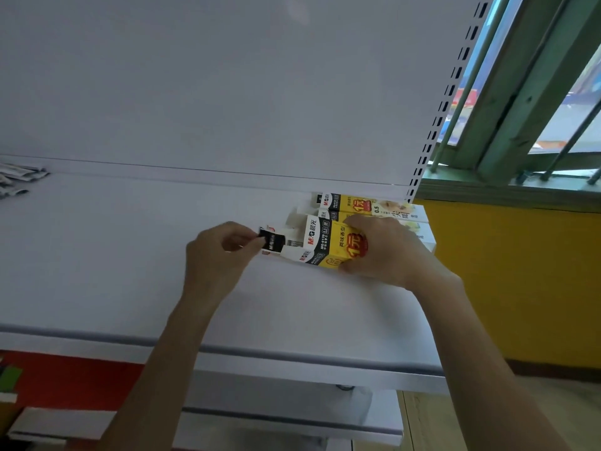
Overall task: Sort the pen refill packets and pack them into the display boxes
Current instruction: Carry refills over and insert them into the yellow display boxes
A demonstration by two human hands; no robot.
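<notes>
The right hand (383, 252) covers much of the yellow-and-white display box (320, 244) it grips, so the box's far end and part of its print are hidden. The box's open left end is small and shadowed, and what already lies inside cannot be made out. At the far left edge of the white shelf (130, 271), a small heap of loose packets (16, 179) is cut off by the frame and blurred. The left hand (221, 252) has its fingers curled, pinching the black-printed end of a pen refill packet (271, 241) between thumb and fingertips. The packet sits right at the box's open mouth, beside its raised white flaps; whether its far end is already inside cannot be told. The right hand clasps the box from above, fingers wrapped over its yellow side, the box lying flat on the shelf. Just behind it, against the back panel, lie further display boxes (357, 203) of the same kind, partly hidden by the hand. A barred window (536, 92) is at the right.
</notes>
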